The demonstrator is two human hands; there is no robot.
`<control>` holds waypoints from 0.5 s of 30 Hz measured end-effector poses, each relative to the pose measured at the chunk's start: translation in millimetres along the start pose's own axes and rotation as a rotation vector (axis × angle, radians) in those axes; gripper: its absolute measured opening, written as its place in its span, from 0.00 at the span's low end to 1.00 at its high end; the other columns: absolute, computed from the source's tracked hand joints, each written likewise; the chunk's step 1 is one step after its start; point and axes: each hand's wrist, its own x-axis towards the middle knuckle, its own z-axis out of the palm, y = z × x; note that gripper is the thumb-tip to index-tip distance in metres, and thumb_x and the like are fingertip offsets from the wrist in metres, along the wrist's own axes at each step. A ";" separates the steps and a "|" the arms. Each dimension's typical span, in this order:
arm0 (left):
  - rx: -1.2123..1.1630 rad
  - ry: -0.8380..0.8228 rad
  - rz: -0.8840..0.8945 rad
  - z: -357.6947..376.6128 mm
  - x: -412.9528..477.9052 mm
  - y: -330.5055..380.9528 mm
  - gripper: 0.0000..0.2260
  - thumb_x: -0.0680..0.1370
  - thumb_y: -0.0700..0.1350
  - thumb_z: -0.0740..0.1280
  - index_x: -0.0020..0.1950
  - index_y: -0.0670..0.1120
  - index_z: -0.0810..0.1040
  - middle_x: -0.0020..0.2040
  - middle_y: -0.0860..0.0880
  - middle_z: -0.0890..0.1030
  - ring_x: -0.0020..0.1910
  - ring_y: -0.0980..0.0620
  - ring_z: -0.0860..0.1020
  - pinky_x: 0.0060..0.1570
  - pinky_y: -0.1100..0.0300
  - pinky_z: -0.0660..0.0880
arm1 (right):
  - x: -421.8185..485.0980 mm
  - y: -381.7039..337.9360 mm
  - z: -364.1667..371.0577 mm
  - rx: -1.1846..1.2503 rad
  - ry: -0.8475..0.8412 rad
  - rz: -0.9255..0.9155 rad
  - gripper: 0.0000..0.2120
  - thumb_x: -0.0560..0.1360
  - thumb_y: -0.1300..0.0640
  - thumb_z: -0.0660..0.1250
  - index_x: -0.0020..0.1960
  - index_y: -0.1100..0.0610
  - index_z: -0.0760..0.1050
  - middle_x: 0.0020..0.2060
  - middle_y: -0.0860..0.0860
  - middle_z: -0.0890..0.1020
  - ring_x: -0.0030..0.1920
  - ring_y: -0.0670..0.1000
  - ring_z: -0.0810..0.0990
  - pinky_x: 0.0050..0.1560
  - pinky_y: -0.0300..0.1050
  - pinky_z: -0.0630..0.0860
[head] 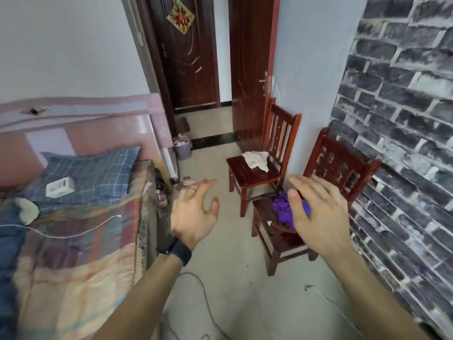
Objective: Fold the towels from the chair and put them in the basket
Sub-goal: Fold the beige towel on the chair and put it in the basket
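Before the near chair [338, 165] | left hand [193, 214], right hand [318, 217] released, empty | purple towel [283, 209] on seat

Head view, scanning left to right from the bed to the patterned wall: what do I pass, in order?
plaid pillow → left hand → white towel → right hand → brick wall
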 end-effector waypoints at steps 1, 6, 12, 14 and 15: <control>-0.002 -0.057 -0.026 9.0 2.2 -7.9 0.20 0.76 0.54 0.61 0.68 0.57 0.74 0.65 0.52 0.79 0.64 0.46 0.75 0.61 0.47 0.74 | -2.3 3.8 16.3 0.011 -0.022 0.012 0.20 0.82 0.43 0.54 0.66 0.46 0.78 0.61 0.45 0.82 0.67 0.54 0.74 0.64 0.59 0.72; 0.058 -0.208 -0.120 72.5 30.2 -59.9 0.19 0.78 0.51 0.62 0.69 0.56 0.73 0.67 0.52 0.77 0.65 0.45 0.73 0.64 0.46 0.71 | -4.8 35.5 125.6 -0.010 -0.131 0.047 0.15 0.79 0.47 0.63 0.61 0.49 0.82 0.56 0.47 0.85 0.59 0.58 0.79 0.55 0.61 0.76; 0.018 -0.327 -0.171 142.3 121.6 -120.5 0.19 0.79 0.49 0.62 0.71 0.56 0.72 0.69 0.53 0.75 0.69 0.47 0.70 0.69 0.47 0.66 | 59.1 54.8 228.3 -0.129 -0.364 0.163 0.17 0.78 0.44 0.60 0.63 0.44 0.80 0.59 0.43 0.83 0.64 0.53 0.76 0.63 0.55 0.70; 0.019 -0.352 -0.185 157.2 156.5 -138.6 0.19 0.79 0.50 0.62 0.71 0.57 0.72 0.69 0.54 0.75 0.69 0.48 0.70 0.70 0.49 0.66 | 87.6 57.8 255.5 -0.131 -0.391 0.188 0.17 0.78 0.45 0.60 0.63 0.45 0.81 0.59 0.44 0.83 0.63 0.54 0.76 0.63 0.56 0.71; 0.028 -0.374 -0.176 163.9 174.2 -147.2 0.19 0.80 0.50 0.61 0.71 0.57 0.71 0.70 0.54 0.75 0.69 0.49 0.70 0.70 0.50 0.66 | 100.9 58.8 268.6 -0.131 -0.389 0.196 0.17 0.78 0.45 0.59 0.62 0.46 0.81 0.58 0.44 0.84 0.63 0.55 0.77 0.62 0.56 0.72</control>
